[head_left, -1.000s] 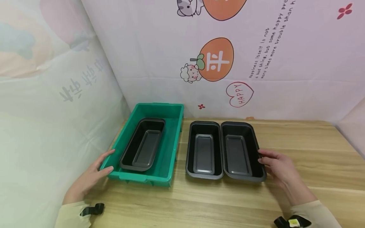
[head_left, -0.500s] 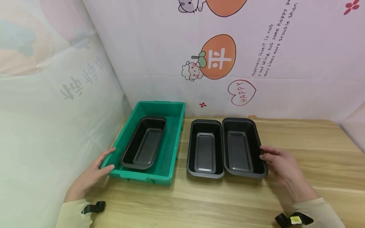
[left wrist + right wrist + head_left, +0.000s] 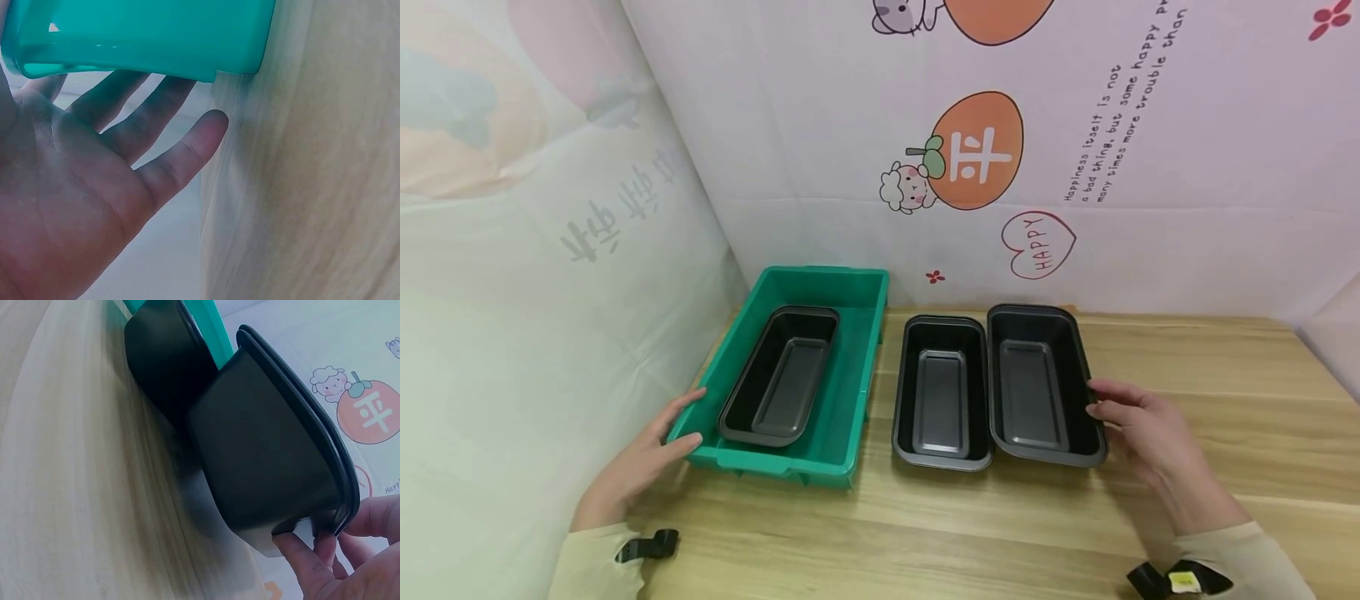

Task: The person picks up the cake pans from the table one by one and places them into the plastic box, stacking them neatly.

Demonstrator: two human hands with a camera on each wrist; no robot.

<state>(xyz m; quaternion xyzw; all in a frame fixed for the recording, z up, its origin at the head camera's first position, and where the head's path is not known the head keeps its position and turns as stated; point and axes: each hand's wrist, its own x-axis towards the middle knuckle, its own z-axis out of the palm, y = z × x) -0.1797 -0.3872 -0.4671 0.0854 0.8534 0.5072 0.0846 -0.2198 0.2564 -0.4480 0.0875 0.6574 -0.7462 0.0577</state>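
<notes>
My left hand (image 3: 636, 471) rests at the near left corner of a green plastic tray (image 3: 857, 417), thumb and fingers spread along its rim. In the left wrist view, the fingers (image 3: 181, 150) extend loosely behind the tray wall. One dark loaf pan (image 3: 793, 392) lies inside the tray. With its right hand side toward me, another loaf pan (image 3: 1033, 400) is pinched by my right hand (image 3: 1150, 442). The right wrist view shows fingertips (image 3: 297, 553) against its outer wall; its base appears slightly off the table. Beside it stands a middle loaf pan (image 3: 942, 400).
The wood-grain table (image 3: 850, 550) carries everything. A printed cloth wall (image 3: 820, 125) rises close behind the tray and pans. Another cloth wall (image 3: 587, 333) stands close on the left, beside my left hand.
The right loaf pan, held by my right hand, has shifted slightly away from me and looks a little higher than the middle pan. My left hand stays at the tray corner.
</notes>
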